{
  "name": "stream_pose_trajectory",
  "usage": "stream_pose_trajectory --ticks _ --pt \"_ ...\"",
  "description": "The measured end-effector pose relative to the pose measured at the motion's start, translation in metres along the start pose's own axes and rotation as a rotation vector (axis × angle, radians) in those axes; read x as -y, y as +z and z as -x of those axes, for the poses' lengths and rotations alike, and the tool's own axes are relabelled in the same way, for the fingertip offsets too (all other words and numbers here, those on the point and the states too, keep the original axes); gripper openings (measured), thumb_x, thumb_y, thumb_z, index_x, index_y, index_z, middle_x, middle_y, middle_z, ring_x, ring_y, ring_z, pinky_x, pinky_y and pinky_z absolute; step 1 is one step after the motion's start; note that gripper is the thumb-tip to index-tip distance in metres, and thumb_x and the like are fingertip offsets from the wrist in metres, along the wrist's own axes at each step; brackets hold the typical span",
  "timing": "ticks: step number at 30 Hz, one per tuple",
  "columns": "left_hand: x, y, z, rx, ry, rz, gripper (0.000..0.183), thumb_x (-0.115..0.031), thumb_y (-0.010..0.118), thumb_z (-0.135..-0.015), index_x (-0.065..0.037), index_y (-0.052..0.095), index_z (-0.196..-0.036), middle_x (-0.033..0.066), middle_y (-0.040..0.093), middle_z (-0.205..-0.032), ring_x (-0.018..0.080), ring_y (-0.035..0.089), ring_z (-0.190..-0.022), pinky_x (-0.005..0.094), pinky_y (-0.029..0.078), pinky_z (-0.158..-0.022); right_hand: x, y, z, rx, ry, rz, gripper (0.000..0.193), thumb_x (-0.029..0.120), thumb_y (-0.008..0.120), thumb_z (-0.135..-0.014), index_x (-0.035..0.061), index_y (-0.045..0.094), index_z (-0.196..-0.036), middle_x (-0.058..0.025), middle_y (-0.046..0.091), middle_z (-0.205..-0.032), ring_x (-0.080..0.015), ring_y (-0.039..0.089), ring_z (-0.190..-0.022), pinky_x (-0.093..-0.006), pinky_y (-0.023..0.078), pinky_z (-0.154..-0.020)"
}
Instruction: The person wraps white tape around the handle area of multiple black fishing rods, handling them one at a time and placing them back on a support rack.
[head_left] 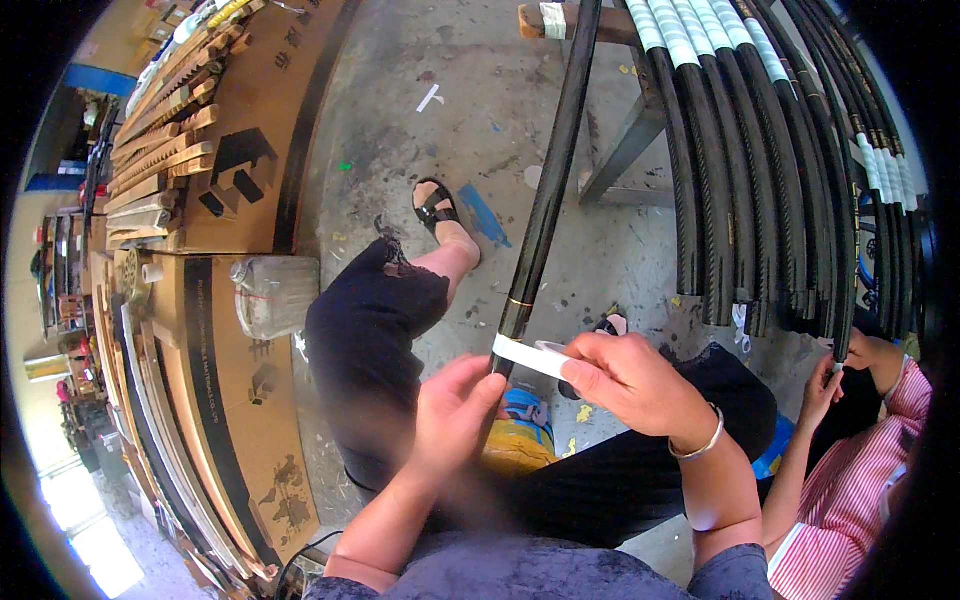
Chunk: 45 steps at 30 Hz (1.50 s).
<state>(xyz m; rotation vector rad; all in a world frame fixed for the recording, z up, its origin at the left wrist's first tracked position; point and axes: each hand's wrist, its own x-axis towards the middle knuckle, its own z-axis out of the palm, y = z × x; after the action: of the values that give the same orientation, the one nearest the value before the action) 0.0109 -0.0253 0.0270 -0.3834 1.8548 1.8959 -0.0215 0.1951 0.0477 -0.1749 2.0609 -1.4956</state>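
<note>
A long black tube (553, 195) slants up from my lap toward the top of the view, with thin gold rings near its lower end. My left hand (452, 412) grips that lower end, thumb and fingers closed around it. In my right hand (628, 382), which wears a silver bangle, is a roll of white tape (548, 360) pinched between thumb and fingers. A short band of the tape runs from the roll to the tube and lies across it just above my left hand. The roll is partly hidden by my fingers.
Several black tubes (715, 180) with pale wrapped bands rest on a trestle (630, 150) at the right. Beside me, a co-worker's hand (822, 390) holds one tube's end. Cardboard boxes (230, 400) at the left carry wooden strips (165, 150); a clear plastic container (272, 298) is there too.
</note>
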Motion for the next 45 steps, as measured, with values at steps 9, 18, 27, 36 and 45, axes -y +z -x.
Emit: stream_pose_trajectory --ticks 9,18,27,36,45 --pt "0.004 -0.001 0.001 0.013 -0.018 0.046 0.031 -0.022 0.056 -0.095 0.005 0.057 -0.110 0.0069 0.063 -0.083 0.0137 0.059 -0.065 0.0272 0.051 -0.061 0.001 0.001 -0.002 0.003 0.021 -0.001 0.035 0.031 0.054 -0.094 -0.0008 0.058 -0.081 -0.0179 0.052 -0.059 -0.0293 0.054 -0.052 -0.0380 0.041 -0.052" --pt "0.010 -0.001 -0.006 0.067 0.006 0.145 0.031 -0.013 0.065 -0.087 0.001 0.047 -0.109 0.0054 0.059 -0.078 0.0109 0.055 -0.060 0.0246 0.046 -0.051 0.001 0.001 -0.003 0.003 0.029 -0.012 0.036 0.032 0.054 -0.093 0.0000 0.057 -0.078 -0.0179 0.051 -0.057 -0.0301 0.053 -0.051 -0.0389 0.040 -0.051" --pt "0.004 0.004 -0.008 0.006 -0.005 0.121 0.029 -0.003 0.073 -0.078 0.000 0.055 -0.101 0.0029 0.060 -0.082 0.0091 0.057 -0.066 0.0231 0.048 -0.054 -0.002 0.002 -0.004 -0.004 0.009 0.026 0.039 0.034 0.053 -0.094 -0.0001 0.056 -0.077 -0.0184 0.051 -0.058 -0.0321 0.054 -0.052 -0.0399 0.040 -0.051" --pt "0.012 -0.002 -0.009 -0.017 0.115 0.040 0.021 -0.007 0.072 -0.080 0.005 0.062 -0.094 0.0023 0.053 -0.085 0.0106 0.057 -0.070 0.0237 0.048 -0.062 -0.004 0.004 -0.006 -0.010 0.000 0.030 0.040 0.035 0.052 -0.094 -0.0004 0.057 -0.078 -0.0198 0.052 -0.059 -0.0343 0.055 -0.054 -0.0404 0.040 -0.052" --pt "0.005 -0.002 -0.007 0.011 0.071 0.061 0.022 -0.008 0.069 -0.082 0.007 0.063 -0.097 0.0031 0.051 -0.085 0.0109 0.056 -0.071 0.0238 0.047 -0.063 -0.002 0.004 -0.008 0.000 0.011 0.025 0.037 0.033 0.054 -0.093 -0.0007 0.057 -0.079 -0.0200 0.051 -0.059 -0.0326 0.053 -0.052 -0.0399 0.040 -0.051"
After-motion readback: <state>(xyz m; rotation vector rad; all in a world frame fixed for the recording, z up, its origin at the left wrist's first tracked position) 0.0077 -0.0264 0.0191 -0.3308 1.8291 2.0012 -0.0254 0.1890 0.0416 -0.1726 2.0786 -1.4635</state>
